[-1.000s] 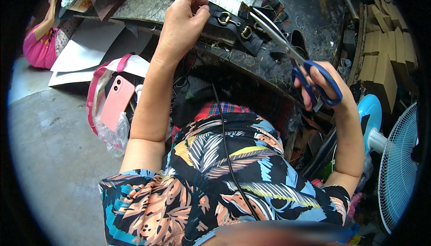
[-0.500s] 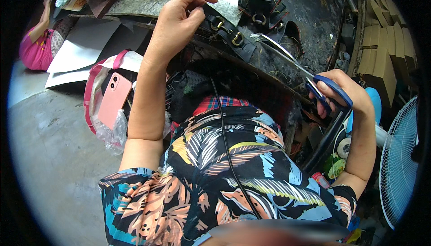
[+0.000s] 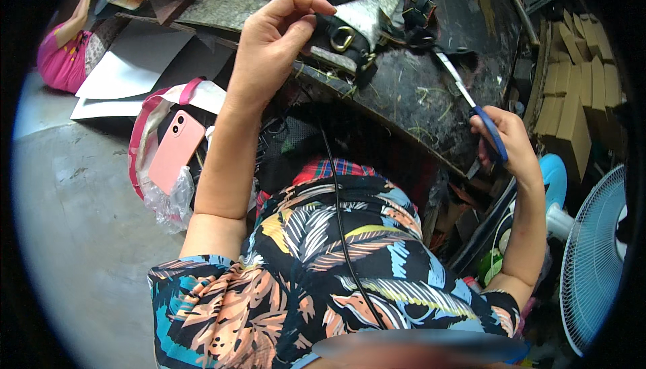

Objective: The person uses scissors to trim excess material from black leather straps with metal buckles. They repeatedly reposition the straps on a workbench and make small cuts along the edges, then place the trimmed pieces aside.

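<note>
Blue-handled scissors (image 3: 478, 112) jut forward from right hand (image 3: 513, 141).

Black strap (image 3: 353, 51) partly hidden from us behind our left hand (image 3: 274, 49), scissors (image 3: 470, 99) partly covered by our right hand (image 3: 509, 139), fan (image 3: 591, 261) cropped by the dark rim.

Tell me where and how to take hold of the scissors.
Take the scissors by their blue handle, from the lower right, where the right grip holds them: the handle faces that way, while the narrow metal blades point up and left in the picture.
</note>
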Tool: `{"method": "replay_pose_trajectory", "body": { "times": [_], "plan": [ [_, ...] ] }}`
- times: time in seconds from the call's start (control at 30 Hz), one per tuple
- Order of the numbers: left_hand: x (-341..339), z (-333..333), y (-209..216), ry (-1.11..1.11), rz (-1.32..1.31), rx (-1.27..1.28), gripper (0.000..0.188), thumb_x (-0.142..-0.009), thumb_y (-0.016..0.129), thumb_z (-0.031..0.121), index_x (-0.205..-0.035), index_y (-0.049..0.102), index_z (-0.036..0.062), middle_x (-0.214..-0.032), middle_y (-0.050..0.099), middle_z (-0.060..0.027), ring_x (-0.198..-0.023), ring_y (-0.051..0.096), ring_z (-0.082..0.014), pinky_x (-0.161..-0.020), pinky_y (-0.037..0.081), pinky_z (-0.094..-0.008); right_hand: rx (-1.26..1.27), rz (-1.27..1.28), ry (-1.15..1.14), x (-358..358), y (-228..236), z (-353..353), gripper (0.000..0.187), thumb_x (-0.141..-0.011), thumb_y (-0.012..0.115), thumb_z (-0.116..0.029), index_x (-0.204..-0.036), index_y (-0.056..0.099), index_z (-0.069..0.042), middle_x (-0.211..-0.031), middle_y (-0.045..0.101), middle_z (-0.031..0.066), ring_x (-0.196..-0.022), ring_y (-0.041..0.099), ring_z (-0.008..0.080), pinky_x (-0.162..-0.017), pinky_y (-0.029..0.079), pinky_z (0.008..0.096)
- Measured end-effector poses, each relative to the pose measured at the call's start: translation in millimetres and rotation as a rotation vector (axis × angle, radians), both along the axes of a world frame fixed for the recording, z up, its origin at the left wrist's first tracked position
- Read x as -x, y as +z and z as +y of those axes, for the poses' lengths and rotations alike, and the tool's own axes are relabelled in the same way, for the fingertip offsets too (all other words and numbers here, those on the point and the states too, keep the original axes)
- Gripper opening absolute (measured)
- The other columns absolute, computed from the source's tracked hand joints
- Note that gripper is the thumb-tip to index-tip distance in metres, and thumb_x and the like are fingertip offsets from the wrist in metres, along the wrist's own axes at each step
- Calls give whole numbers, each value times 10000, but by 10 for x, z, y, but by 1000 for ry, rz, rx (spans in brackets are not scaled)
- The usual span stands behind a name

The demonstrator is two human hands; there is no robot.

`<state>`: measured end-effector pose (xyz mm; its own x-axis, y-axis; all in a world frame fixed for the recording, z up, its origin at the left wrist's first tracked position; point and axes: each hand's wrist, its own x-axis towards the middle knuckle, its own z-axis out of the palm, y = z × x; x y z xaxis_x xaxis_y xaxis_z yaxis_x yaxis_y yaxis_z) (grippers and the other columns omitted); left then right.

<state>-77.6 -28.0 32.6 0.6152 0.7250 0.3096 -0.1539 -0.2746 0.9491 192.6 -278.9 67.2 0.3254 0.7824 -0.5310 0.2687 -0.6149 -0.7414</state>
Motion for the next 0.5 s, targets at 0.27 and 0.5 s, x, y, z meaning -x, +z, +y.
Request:
{"method": "replay_pose_trajectory", "body": {
  "times": [0.27, 0.5],
  "plan": [
    [-52, -11, -101, 410, 578, -802, 197, -840, 671, 44, -1029, 724, 54, -957, 649, -99, -827, 634, -252, -760, 521, -339, -184, -86, -125, -68, 138, -56, 221, -958, 707, -198, -852, 611, -30, -602, 538, -29, -470, 554, 66, -415, 398, 219],
    [-177, -87, 5, 211, 234, -982, 356, -776, 716, 25, -1125, 671, 78, -1067, 655, -94, -996, 624, -296, -864, 539, -389, -163, -486, 191, 257, 248, 92, 282, -765, 847, -196, -874, 661, -14, -622, 600, 19, -540, 561, 120, -530, 415, 275]
  ]
}}
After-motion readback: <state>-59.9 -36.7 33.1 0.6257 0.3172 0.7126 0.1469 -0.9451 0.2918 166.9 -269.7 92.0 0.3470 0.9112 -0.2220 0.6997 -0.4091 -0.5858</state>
